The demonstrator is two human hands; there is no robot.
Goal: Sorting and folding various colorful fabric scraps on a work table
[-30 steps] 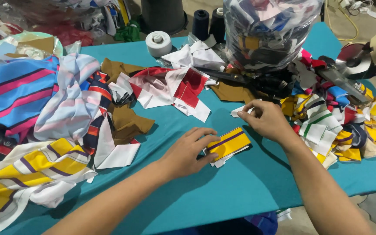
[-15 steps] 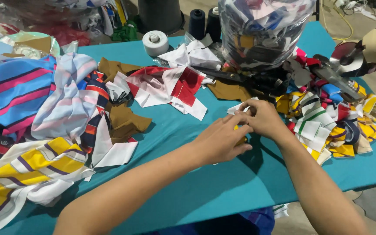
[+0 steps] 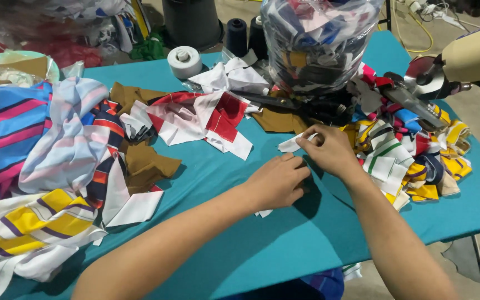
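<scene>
Both hands meet at the middle of the teal table point(image 3: 318, 244): the left hand point(image 3: 276, 180) lies palm-down, fingers curled over a small fabric piece point(image 3: 263, 213) whose white corner peeks out beneath it, while the right hand point(image 3: 329, 147) pinches the edge of a white fabric scrap point(image 3: 290, 145) just beside it. A heap of yellow, white and green fabric scraps point(image 3: 412, 155) lies close on the right, and a clear bag stuffed with scraps point(image 3: 318, 41) stands behind.
</scene>
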